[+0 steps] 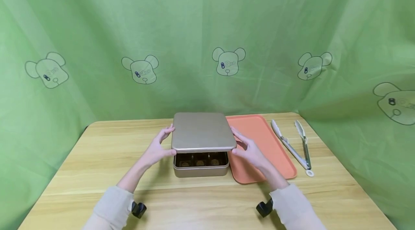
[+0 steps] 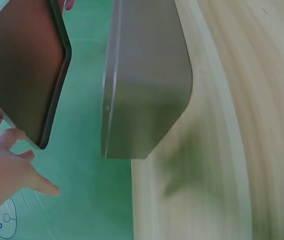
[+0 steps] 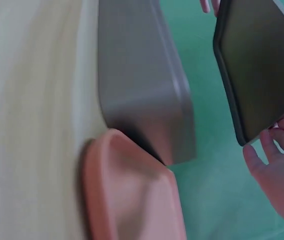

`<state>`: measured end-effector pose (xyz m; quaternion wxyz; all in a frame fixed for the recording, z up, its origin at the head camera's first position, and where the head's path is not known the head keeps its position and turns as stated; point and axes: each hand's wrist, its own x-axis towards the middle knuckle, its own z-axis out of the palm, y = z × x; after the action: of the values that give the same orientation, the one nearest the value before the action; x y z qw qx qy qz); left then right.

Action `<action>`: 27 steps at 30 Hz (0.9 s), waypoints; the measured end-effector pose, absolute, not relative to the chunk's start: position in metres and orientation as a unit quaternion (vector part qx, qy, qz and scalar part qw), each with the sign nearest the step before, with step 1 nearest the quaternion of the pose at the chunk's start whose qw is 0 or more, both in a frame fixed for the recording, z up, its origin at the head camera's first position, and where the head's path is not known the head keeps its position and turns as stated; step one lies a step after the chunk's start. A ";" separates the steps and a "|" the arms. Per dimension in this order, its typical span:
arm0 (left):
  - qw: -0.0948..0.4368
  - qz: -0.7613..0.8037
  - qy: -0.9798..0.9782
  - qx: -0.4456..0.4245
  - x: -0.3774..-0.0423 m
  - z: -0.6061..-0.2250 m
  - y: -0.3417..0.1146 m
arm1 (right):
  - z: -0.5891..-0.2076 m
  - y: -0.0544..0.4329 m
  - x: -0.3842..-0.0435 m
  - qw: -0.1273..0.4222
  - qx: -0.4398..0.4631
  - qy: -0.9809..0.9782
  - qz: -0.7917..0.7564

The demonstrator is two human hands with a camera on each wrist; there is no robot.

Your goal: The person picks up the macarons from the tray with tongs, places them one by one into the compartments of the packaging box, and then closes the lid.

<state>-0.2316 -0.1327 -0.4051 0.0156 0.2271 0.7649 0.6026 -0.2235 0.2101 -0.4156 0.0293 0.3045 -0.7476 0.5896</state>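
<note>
A flat brown metal lid [image 1: 202, 131] hangs over a matching tin [image 1: 201, 171], with a gap between the two in both wrist views. My left hand [image 1: 157, 150] holds the lid's left side, fingers along its edge and thumb by the front corner. On the opposite side, my right hand [image 1: 249, 150] grips the edge in much the same way. The lid's dark underside [image 2: 24, 65] faces the left wrist camera. Through the front opening, a divided insert with several round brownish pieces [image 1: 200, 163] shows inside the tin; its back part is hidden by the lid.
A coral tray [image 1: 259, 143] lies right beside the tin, partly behind my right hand and forearm. Farther right, spread metal tongs [image 1: 293, 150] with pale tips rest on the wooden table [image 1: 107, 158]. A green curtain [image 1: 184, 25] with bear-head outlines surrounds the back and sides.
</note>
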 end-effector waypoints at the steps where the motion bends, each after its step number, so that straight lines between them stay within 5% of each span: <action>1: 0.016 0.602 0.765 0.229 -0.232 -0.406 -0.134 | -0.418 0.209 -0.223 0.022 0.304 -0.736 0.605; 27: 0.041 0.556 0.792 0.247 -0.239 -0.430 -0.137 | -0.441 0.215 -0.226 -0.026 0.282 -0.750 0.598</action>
<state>-0.2387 -0.1371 -0.4297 0.0406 0.2472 0.7923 0.5564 -0.2257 0.2153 -0.4408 -0.0258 0.2819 -0.7495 0.5984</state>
